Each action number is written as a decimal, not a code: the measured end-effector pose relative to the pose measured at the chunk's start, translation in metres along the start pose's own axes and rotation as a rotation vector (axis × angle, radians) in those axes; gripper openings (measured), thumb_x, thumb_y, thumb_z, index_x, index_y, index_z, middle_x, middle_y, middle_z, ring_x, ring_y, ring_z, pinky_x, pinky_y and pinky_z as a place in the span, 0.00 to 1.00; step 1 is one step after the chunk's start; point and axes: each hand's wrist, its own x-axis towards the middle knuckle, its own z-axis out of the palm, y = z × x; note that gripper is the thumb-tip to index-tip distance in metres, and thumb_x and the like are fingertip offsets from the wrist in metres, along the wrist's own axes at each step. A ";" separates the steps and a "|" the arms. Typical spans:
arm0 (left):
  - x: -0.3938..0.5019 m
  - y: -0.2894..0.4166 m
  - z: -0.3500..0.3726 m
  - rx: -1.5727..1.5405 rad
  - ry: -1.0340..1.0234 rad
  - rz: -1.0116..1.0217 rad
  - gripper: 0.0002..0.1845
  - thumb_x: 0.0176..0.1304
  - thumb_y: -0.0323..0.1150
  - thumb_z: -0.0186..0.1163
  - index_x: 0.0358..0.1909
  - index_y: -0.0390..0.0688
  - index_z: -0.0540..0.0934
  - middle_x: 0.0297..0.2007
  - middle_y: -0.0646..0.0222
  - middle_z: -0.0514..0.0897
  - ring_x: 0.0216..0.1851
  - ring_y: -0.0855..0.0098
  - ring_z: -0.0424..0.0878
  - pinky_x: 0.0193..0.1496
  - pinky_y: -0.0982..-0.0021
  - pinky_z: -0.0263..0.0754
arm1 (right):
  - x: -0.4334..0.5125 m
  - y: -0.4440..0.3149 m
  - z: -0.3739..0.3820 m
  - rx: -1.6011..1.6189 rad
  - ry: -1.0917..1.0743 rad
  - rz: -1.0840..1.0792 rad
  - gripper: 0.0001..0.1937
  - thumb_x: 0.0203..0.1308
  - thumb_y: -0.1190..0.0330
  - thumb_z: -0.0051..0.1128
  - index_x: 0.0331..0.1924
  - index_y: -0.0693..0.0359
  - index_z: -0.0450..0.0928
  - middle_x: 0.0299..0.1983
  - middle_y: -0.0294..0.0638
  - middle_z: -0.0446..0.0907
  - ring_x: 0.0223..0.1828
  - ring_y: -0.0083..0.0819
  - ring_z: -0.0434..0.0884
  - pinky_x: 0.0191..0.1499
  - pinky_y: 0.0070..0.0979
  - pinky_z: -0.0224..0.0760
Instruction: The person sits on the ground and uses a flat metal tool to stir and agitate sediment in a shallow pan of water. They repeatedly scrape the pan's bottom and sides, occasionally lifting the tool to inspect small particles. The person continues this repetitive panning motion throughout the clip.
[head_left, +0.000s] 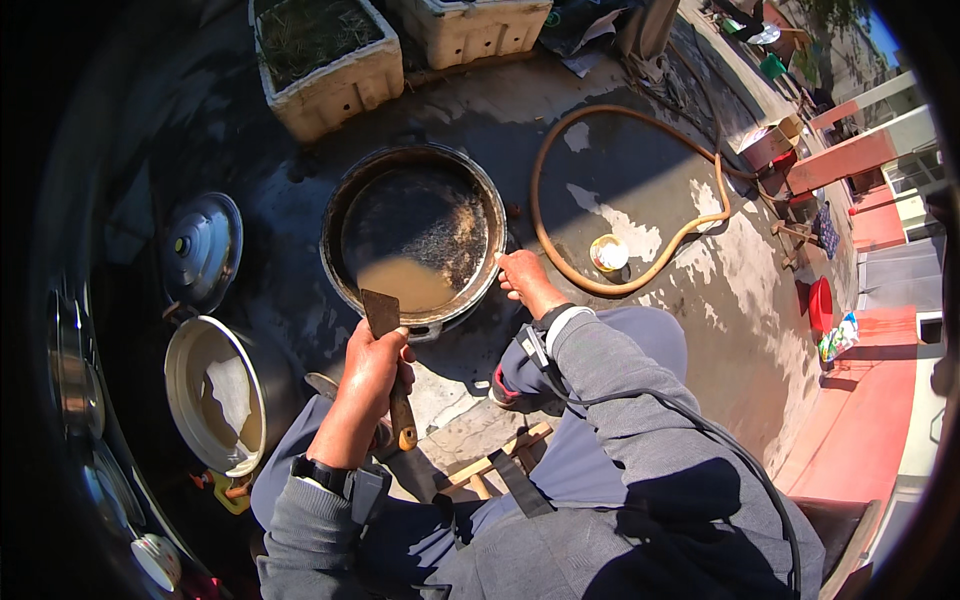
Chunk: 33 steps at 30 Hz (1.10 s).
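My left hand (373, 361) grips a flat metal scraper (382, 311) with a wooden handle, its blade pointing up beside the near left rim of a large round pan (414, 225). The pan stands on the ground; inside lie murky brown water and dark, burnt-looking residue with lighter patches. At the pan's right side my right hand (525, 279) has its thumb and finger on the rim. To the left is a large metal pot (253, 390) holding cloudy water and a pale, thin piece of material. A domed metal lid (214, 251) rests behind that pot.
A tan hose (537, 202) loops over the wet concrete at the right, around a small white-and-yellow tub (609, 253). Foam boxes (337, 82) stand beyond the pan. A red basin (821, 304) is farther right, a patterned bowl (157, 559) at lower left.
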 end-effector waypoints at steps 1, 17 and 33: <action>0.002 -0.001 0.000 0.006 0.004 -0.016 0.08 0.69 0.28 0.53 0.47 0.41 0.70 0.26 0.65 0.77 0.16 0.72 0.74 0.17 0.67 0.69 | 0.000 0.004 0.005 0.003 -0.016 0.029 0.15 0.65 0.55 0.60 0.32 0.60 0.80 0.23 0.34 0.79 0.20 0.30 0.77 0.28 0.39 0.73; 0.007 -0.017 -0.008 -0.067 -0.035 -0.092 0.13 0.68 0.24 0.54 0.52 0.39 0.67 0.31 0.62 0.77 0.21 0.69 0.80 0.17 0.66 0.75 | 0.006 0.044 0.042 0.253 -0.158 0.166 0.15 0.72 0.57 0.56 0.46 0.61 0.77 0.34 0.43 0.80 0.29 0.39 0.84 0.32 0.41 0.80; 0.009 -0.014 -0.039 -0.075 0.071 -0.054 0.12 0.68 0.25 0.51 0.53 0.37 0.70 0.32 0.60 0.79 0.21 0.69 0.80 0.19 0.66 0.76 | 0.007 0.069 0.065 0.045 -0.036 0.234 0.18 0.74 0.56 0.53 0.44 0.67 0.77 0.27 0.47 0.85 0.20 0.36 0.85 0.16 0.30 0.72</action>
